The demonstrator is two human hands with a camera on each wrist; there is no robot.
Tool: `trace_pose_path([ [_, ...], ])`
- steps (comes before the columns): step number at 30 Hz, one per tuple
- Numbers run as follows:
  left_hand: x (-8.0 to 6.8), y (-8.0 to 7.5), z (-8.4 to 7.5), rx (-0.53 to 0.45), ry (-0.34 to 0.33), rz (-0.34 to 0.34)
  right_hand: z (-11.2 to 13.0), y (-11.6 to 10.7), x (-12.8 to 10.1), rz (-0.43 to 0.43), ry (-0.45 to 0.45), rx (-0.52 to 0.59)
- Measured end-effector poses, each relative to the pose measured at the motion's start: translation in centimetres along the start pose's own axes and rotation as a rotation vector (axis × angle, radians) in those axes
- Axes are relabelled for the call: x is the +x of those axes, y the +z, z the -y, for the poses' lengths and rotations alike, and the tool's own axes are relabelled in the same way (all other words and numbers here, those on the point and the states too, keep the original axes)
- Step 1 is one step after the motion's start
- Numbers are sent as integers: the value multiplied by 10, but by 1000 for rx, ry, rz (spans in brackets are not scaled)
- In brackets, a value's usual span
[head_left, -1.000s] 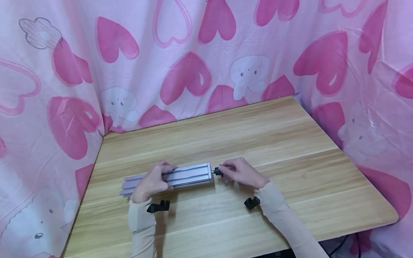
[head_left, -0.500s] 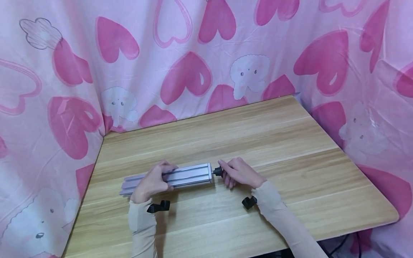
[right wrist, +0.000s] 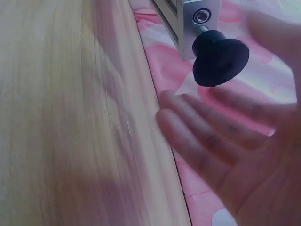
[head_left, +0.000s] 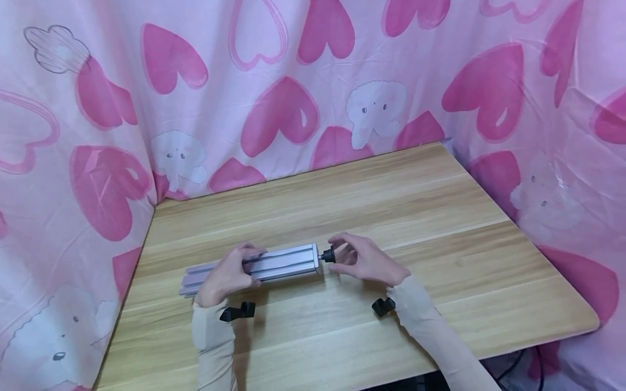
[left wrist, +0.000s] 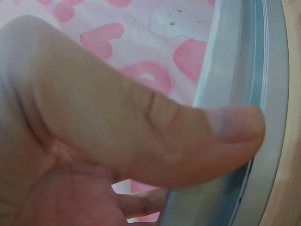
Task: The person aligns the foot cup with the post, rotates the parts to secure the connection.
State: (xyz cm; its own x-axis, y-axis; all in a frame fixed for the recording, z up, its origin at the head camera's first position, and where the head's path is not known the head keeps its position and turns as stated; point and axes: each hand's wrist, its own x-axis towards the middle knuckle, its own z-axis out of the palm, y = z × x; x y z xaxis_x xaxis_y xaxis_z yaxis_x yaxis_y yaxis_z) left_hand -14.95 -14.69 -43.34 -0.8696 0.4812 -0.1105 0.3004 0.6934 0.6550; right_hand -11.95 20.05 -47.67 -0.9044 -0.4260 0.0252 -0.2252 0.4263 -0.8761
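Note:
A silver slotted aluminium profile [head_left: 283, 263] lies lengthwise over the table, its left part behind my left hand [head_left: 230, 273]. That hand grips the bar, and in the left wrist view the thumb [left wrist: 188, 132] presses across its grooved face. From the right end of the profile sticks out a black round levelling foot [head_left: 329, 255] on a threaded stem. My right hand [head_left: 364, 258] is around the foot with fingers spread apart. In the right wrist view the foot [right wrist: 221, 61] stands free of the fingers, and a bolt head [right wrist: 202, 16] shows in the end face.
The wood-grain table [head_left: 371, 201] reaches back to a pink curtain [head_left: 195, 108] with hearts, which also hangs along both sides. Black camera mounts sit at the left wrist [head_left: 238, 311] and right wrist [head_left: 383, 307]. Dark cables [head_left: 513, 366] hang below the table's front right edge.
The right hand's fingers, earlier at the levelling foot, have spread away from it. The left hand keeps its grip, and the profile stays nearly in place.

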Motion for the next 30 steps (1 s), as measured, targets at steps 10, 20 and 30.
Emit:
trace_pose_path([
  [10,-1,-2,0,-26,-6,-4,1,0,4,-12,-93,-23],
  [20,1,-1,-1,-4,4,-4,0,-1,8,24,48,-16],
  [30,1,-2,-3,10,9,-15,-1,5,15,33,119,10],
])
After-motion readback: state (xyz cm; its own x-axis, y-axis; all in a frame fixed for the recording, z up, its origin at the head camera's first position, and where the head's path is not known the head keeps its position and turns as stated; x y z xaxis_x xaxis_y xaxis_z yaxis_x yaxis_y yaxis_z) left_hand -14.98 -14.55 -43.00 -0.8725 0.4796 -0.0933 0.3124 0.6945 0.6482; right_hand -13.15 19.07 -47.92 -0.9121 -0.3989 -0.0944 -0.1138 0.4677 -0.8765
